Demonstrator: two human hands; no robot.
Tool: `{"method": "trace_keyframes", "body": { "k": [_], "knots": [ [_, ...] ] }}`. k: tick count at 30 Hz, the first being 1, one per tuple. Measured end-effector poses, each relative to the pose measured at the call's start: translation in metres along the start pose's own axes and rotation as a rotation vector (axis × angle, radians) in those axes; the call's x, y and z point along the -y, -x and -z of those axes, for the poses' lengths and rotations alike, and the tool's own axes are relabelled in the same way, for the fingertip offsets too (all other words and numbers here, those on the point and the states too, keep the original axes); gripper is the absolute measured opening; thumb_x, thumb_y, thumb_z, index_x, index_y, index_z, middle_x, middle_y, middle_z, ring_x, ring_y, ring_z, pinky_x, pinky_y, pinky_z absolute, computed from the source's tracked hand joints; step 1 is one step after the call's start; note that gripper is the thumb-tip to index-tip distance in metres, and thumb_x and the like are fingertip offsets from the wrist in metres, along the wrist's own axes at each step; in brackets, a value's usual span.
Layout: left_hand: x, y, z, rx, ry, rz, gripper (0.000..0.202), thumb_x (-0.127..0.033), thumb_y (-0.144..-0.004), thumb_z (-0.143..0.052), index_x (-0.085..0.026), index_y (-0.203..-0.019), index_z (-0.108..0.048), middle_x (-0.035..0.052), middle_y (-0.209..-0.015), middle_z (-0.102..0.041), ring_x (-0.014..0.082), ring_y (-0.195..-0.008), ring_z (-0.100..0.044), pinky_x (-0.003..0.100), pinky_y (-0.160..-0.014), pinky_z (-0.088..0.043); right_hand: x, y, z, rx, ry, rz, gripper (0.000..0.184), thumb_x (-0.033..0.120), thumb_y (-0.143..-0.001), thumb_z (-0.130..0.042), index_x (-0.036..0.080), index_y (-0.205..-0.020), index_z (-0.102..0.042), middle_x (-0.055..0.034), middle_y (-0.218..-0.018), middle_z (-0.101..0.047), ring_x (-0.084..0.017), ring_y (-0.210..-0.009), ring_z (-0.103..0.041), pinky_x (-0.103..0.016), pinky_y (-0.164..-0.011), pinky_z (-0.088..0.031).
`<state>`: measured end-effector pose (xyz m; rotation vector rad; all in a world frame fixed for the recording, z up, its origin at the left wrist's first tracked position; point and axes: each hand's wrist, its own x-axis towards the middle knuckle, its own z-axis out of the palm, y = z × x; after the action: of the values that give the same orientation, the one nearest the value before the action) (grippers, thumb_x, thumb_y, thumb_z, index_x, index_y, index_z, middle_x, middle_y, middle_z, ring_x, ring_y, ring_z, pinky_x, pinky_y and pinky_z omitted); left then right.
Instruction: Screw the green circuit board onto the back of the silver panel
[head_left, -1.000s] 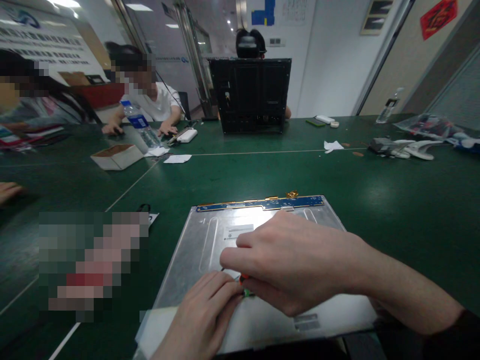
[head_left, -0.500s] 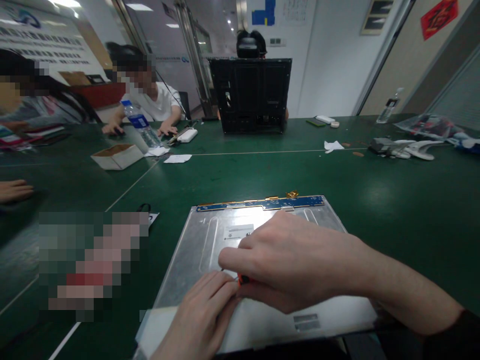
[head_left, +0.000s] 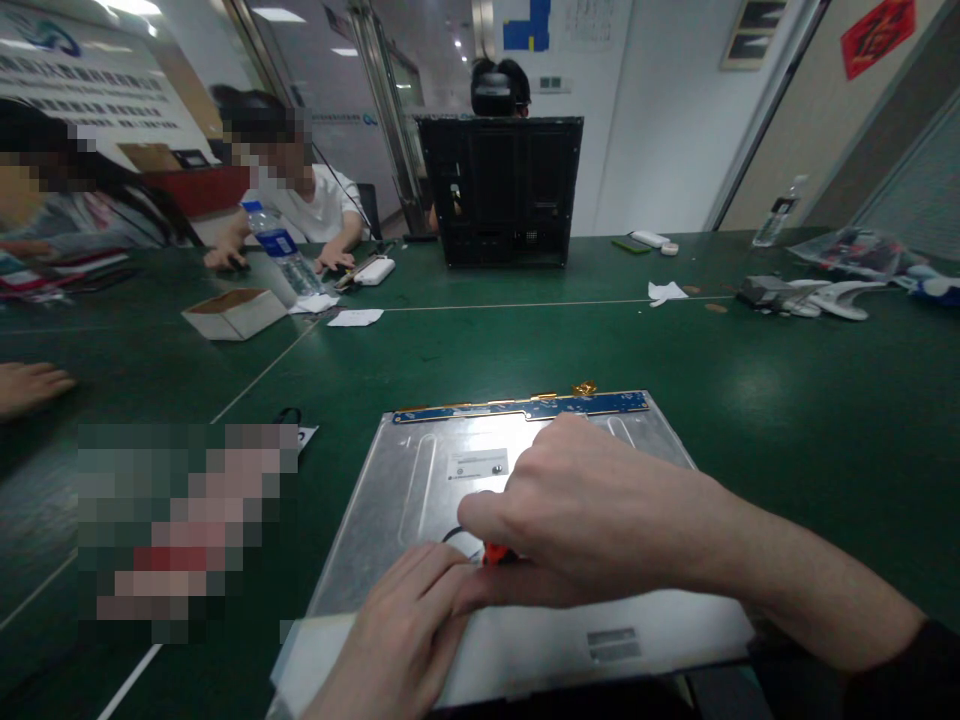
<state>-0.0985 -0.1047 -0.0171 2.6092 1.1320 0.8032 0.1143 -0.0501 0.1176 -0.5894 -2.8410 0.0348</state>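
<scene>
A silvery metal-backed display panel [head_left: 367, 545] lies in front of me, with a narrow blue circuit board [head_left: 517, 406] along its far edge. My right hand [head_left: 570, 510] is closed over the panel around a small orange-red object [head_left: 496, 553], mostly hidden by the fingers, so its kind does not show. Just left of it, my left hand [head_left: 409, 615] rests low on the panel, fingers bent and pressed together, touching the right hand; whatever they pinch is hidden. A thin dark wire [head_left: 453, 534] curves out between the hands. A white label [head_left: 478, 464] lies beyond them.
A pixelated patch [head_left: 202, 530] covers something left of the panel. Farther off are an open box [head_left: 236, 313], a water bottle [head_left: 283, 250], a black monitor-like frame [head_left: 501, 190] and grey-white parts [head_left: 810, 295]. A co-worker's hand [head_left: 34, 388] rests at far left.
My right hand has shifted slightly right and turned, baring more of the orange-red object and the dark wire. My left hand is almost still. The co-worker's hand at left moved slightly.
</scene>
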Motion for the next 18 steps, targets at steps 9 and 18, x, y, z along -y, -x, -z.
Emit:
{"method": "trace_keyframes", "body": {
  "k": [9,18],
  "knots": [
    [-0.0043,-0.0028,0.0026,-0.037,-0.037,0.005,0.020,-0.016,-0.093,-0.041,-0.022,-0.082,-0.057,0.0033,-0.076,-0.063,0.0197,-0.071,-0.063,0.029,-0.066,-0.053,0.0021,0.0005,0.0026,0.069,-0.032,0.083,0.013,0.029,-0.093,-0.048,0.017,-0.097,-0.054,0.0003,-0.072,-0.063,-0.012,-0.056,-0.048,-0.030,-0.048,-0.018],
    [-0.0072,-0.0077,0.0046,-0.048,-0.022,0.002,0.018,-0.016,-0.091,-0.043,-0.022,-0.088,-0.059,0.0034,-0.081,-0.066,0.0199,-0.072,-0.065,0.029,-0.065,-0.053,0.0016,0.0017,0.0031,0.077,-0.069,0.086,0.018,0.030,-0.093,-0.049,0.018,-0.106,-0.048,0.0008,-0.080,-0.063,-0.012,-0.058,-0.047,-0.030,-0.048,-0.019]
  ]
}}
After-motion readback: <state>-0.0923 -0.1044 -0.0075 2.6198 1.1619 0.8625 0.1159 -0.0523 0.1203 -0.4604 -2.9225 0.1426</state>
